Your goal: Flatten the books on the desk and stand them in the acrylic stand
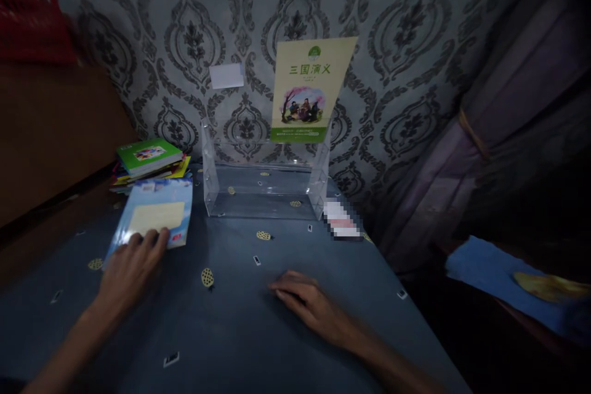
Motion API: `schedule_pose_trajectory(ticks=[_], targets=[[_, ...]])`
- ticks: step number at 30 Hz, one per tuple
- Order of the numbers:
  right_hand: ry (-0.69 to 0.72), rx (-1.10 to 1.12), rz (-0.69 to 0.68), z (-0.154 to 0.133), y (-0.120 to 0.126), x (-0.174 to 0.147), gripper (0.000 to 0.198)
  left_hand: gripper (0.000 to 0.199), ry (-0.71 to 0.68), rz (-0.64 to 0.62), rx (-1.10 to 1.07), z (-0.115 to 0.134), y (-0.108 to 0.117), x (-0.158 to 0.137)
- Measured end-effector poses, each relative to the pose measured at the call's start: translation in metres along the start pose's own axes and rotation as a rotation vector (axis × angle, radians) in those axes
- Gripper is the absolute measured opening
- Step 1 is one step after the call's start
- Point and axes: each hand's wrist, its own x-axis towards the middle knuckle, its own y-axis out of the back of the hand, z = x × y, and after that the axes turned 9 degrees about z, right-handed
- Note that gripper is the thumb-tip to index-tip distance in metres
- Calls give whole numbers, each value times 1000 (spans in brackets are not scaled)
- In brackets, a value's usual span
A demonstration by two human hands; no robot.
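My left hand (136, 258) lies over the lower edge of a light blue book (159, 200) with a pale yellow panel. Its fingers rest on the cover, and the thumb is hidden. The book is tilted in front of a small stack, close to the table's left side. My right hand (300, 295) is low over the table's middle, fingers curled together, with nothing visible in them. A clear acrylic stepped stand (263, 203) is ahead of both hands. On its upper right part, a cream and green book (300, 92) with Chinese characters stands upright.
A stack of books with a green one (150, 155) on top sits at the back left. A blurred-out white and red item (341, 220) lies right of the stand. Patterned wallpaper backs the blue table cloth (240, 332). A tied curtain (443, 154) hangs at the right.
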Motion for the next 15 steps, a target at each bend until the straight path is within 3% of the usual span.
schedule_pose_trajectory(ticks=[4, 6, 10, 15], targets=[[22, -1, 4, 4, -2, 1, 46, 41, -54, -246, -220, 21, 1, -18], [35, 8, 2, 4, -1, 2, 47, 41, -62, -279, -365, 17, -2, -14], [37, 9, -14, -2, 1, 3, 45, 49, 66, -175, -512, -6, -29, 16], [36, 9, 7, -5, 1, 2, 43, 56, 208, 31, -440, -27, -83, 66]])
